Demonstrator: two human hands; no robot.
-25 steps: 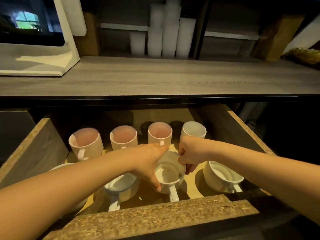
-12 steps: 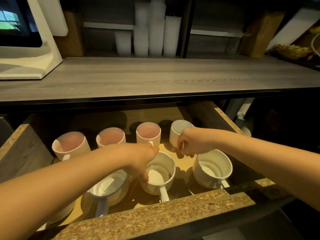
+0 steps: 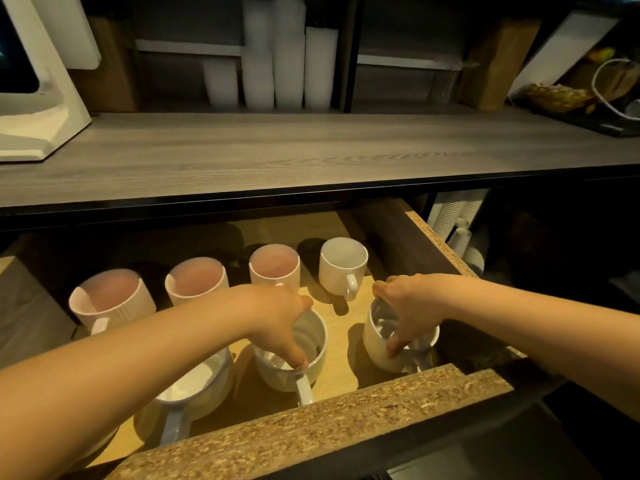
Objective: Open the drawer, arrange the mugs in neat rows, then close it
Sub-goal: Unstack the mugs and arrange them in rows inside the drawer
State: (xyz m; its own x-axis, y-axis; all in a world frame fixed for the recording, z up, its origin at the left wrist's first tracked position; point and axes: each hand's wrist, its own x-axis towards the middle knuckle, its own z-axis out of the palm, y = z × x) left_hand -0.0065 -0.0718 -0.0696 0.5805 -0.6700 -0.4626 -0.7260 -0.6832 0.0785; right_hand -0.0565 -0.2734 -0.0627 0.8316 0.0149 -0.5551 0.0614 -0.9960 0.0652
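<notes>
The drawer point(image 3: 311, 431) stands open under the counter. Its back row holds three pink ribbed mugs point(image 3: 114, 303) point(image 3: 197, 280) point(image 3: 275, 268) and a white ribbed mug point(image 3: 343, 265). In the front row, my left hand point(image 3: 277, 320) grips the rim of a white mug point(image 3: 311, 362), thumb inside, its handle pointing toward me. My right hand point(image 3: 408, 306) grips the rim of the rightmost white mug point(image 3: 377, 344), fingers reaching inside. Another white mug point(image 3: 194, 386) sits front left, partly hidden by my left forearm.
A grey wooden counter point(image 3: 311, 147) overhangs the drawer's back. On it stand a white appliance point(image 3: 38, 109) at the left and stacks of white cups point(image 3: 273, 53) at the back. The drawer's right wall point(image 3: 412, 240) lies close to the rightmost mugs.
My right hand moved from near the back white mug down onto the rightmost front mug and took its rim. My left hand keeps hold of the middle front mug. The camera shifted slightly left.
</notes>
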